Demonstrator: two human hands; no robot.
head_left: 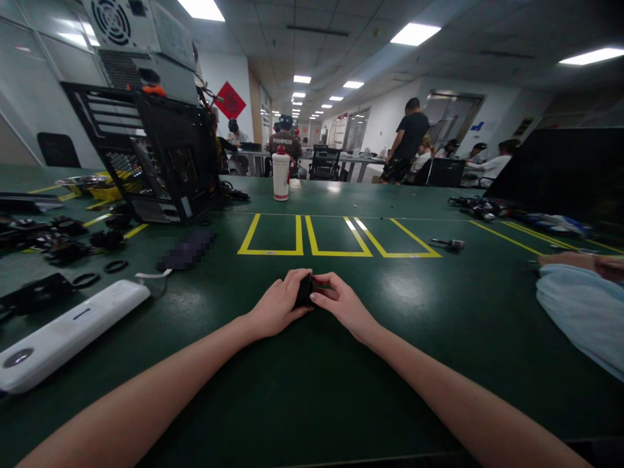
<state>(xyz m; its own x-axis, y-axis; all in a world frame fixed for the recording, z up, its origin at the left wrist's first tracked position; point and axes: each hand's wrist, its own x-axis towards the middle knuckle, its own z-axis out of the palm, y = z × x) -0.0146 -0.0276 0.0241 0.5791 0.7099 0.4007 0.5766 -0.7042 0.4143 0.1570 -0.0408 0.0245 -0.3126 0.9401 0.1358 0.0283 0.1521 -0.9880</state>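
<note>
Both my hands meet at the middle of the green table (pixel 312 390), around a small black part (pixel 303 292) whose exact kind I cannot make out. My left hand (pixel 275 303) grips it from the left, with fingers over the top and thumb below. From the other side, thumb and forefinger of my right hand (pixel 345 305) pinch at its right edge. The fingers hide much of the part.
Yellow tape frames (pixel 270 252) lie beyond my hands, with a screwdriver-like tool (pixel 449 244) to their right. At left are a white elongated device (pixel 73 328), black parts and a computer case (pixel 170 156). A cup (pixel 281 174) stands behind. A co-worker's sleeve (pixel 578 309) is at right.
</note>
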